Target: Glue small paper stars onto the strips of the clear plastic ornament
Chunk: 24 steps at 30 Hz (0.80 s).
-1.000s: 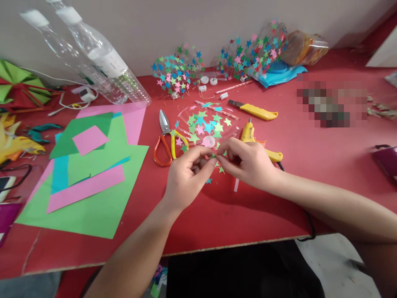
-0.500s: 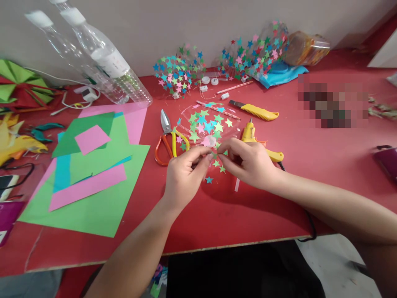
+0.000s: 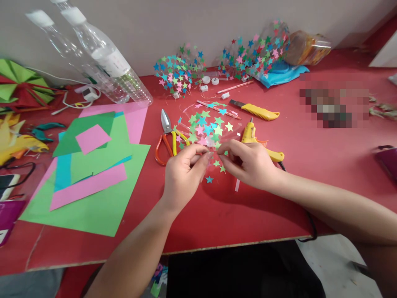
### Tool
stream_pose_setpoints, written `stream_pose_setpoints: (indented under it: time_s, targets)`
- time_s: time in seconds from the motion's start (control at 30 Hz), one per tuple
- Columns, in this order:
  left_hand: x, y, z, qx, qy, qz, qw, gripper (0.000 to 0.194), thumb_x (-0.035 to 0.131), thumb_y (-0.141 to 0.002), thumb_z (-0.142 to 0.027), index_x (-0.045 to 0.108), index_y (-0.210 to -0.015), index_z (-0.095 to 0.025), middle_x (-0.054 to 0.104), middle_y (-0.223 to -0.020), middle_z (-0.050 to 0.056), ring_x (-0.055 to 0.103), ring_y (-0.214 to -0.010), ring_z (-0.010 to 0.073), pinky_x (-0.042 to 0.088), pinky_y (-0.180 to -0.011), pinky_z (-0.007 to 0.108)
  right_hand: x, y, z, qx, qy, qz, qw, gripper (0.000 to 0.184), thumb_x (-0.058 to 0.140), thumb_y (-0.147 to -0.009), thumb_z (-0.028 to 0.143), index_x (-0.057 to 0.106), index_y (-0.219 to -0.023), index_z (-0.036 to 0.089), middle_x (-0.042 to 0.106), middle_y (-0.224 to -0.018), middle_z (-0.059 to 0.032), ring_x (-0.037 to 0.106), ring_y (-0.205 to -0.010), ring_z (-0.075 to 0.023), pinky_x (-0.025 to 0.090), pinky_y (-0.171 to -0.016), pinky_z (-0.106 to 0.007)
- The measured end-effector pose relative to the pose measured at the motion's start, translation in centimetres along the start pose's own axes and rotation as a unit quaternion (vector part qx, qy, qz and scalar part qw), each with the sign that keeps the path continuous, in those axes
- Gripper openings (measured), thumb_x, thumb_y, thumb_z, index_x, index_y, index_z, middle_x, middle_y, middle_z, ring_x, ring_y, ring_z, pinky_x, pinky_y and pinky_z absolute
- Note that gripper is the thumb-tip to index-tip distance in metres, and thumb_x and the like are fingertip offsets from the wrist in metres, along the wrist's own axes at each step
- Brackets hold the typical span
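My left hand (image 3: 187,176) is closed in a pinch, thumb against forefinger, just in front of a clear plastic piece covered with paper stars (image 3: 202,121). Close to its right, my right hand (image 3: 251,163) also pinches, with a narrow gap between the two sets of fingertips. Whatever either pinch holds is too small or hidden to make out. Below the fingertips lie green stars (image 3: 216,164) and a blue star (image 3: 209,180). Red-and-yellow handled snips (image 3: 167,134) lie beyond my left hand. A yellow glue gun (image 3: 249,131) lies behind my right hand, partly covered by it.
Coloured paper sheets (image 3: 89,215) overlap on the left. Clear plastic bottles (image 3: 108,62) lean by the wall. Star-covered clear shapes (image 3: 175,74) stand at the back, near a yellow utility knife (image 3: 260,111), a patterned pencil (image 3: 234,87) and a blue packet (image 3: 282,75).
My left hand has shifted slightly left, and the gap between my fingertips is a little wider. A small green bit seen between them before no longer shows there.
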<state>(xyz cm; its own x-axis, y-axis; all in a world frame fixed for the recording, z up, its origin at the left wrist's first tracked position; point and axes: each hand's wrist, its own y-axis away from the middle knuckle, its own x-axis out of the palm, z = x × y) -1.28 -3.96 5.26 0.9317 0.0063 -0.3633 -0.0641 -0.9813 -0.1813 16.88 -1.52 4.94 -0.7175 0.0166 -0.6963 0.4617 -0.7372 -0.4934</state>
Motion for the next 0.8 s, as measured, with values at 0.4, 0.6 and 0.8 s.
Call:
stream_pose_setpoints:
  time_s: [0.4,0.6,0.8]
  targets:
    - [0.08,-0.18,0.29,0.013,0.002,0.007,1.000,0.014,0.059,-0.092,-0.030,0.061,-0.084,-0.020,0.045,-0.044,-0.008,0.040,-0.039,0.0062,0.035,-0.042,0.019,0.04,0.08,-0.09,-0.018,0.016,-0.005,1.000,0.011,0.049,-0.090,0.020,0.059,-0.091,0.017,0.051,-0.054,0.0072,0.045,-0.045,-0.0056,0.032,-0.049,-0.018]
    - [0.12,-0.09,0.37,0.015,-0.014,-0.006,1.000,0.014,0.059,-0.092,-0.031,0.061,-0.084,-0.020,0.041,-0.045,-0.009,0.034,-0.039,0.0061,0.029,-0.039,0.020,0.08,0.12,-0.20,-0.019,0.019,-0.005,1.000,0.011,0.049,-0.090,0.020,0.059,-0.091,0.017,0.052,-0.054,0.0070,0.046,-0.046,-0.0062,0.031,-0.050,-0.019]
    - [0.20,-0.19,0.44,0.021,-0.015,-0.002,1.000,0.012,0.059,-0.091,-0.029,0.060,-0.083,-0.020,0.042,-0.045,-0.009,0.034,-0.039,0.0059,0.030,-0.040,0.020,0.02,0.11,-0.15,-0.016,0.024,-0.002,1.000,0.011,0.049,-0.090,0.020,0.059,-0.092,0.017,0.054,-0.055,0.0062,0.047,-0.047,-0.0065,0.032,-0.051,-0.019]
